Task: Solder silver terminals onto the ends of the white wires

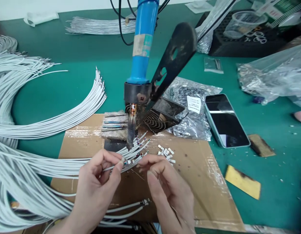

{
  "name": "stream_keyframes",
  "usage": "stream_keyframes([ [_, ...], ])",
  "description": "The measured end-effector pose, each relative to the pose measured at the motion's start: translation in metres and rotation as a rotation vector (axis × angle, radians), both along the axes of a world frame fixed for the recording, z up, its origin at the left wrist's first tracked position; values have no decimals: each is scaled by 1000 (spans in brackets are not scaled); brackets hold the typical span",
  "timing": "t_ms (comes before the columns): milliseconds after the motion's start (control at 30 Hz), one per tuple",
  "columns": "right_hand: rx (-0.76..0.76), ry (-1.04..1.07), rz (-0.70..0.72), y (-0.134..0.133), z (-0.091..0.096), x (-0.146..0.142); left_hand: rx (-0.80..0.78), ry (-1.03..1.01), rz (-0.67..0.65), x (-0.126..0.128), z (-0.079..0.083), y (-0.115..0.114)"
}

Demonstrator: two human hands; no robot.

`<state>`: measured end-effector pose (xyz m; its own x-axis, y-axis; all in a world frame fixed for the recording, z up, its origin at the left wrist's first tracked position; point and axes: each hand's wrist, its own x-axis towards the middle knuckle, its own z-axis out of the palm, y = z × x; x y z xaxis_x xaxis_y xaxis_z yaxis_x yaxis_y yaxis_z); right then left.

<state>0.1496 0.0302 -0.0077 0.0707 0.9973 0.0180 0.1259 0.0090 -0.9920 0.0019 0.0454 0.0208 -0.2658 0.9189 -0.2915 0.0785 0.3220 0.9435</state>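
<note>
White thin insulated wires [137, 150] seem light and limp; grip near the tips, where left hand [97, 185] pinches them, right hand [168, 190] pinching their ends

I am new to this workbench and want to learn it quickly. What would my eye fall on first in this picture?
First comes the blue-handled soldering iron, clamped upright in a black metal stand at the centre, with its tip pointing down. Just below the tip, the left hand pinches a fan of thin white wires and the right hand touches their ends, over a brown cardboard sheet. On the left, long white wire bundles sweep across the green table.
</note>
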Motion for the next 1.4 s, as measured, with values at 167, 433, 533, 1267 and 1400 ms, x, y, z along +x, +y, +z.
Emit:
stream_keyframes([
  [167,-21,-29,32,5,0,3,9,12,21,1,-3,5],
  [433,-76,-64,7,10,1,5,48,49,-21,-5,-14,8],
  [533,5,-74,-24,12,-1,4,63,42,-21,-3,-14,9],
  [1267,-102,156,-42,19,7,0,80,51,-1,3,0,23],
  [1400,-101,169,-46,20,8,-1,73,46,1,4,0,24],
])
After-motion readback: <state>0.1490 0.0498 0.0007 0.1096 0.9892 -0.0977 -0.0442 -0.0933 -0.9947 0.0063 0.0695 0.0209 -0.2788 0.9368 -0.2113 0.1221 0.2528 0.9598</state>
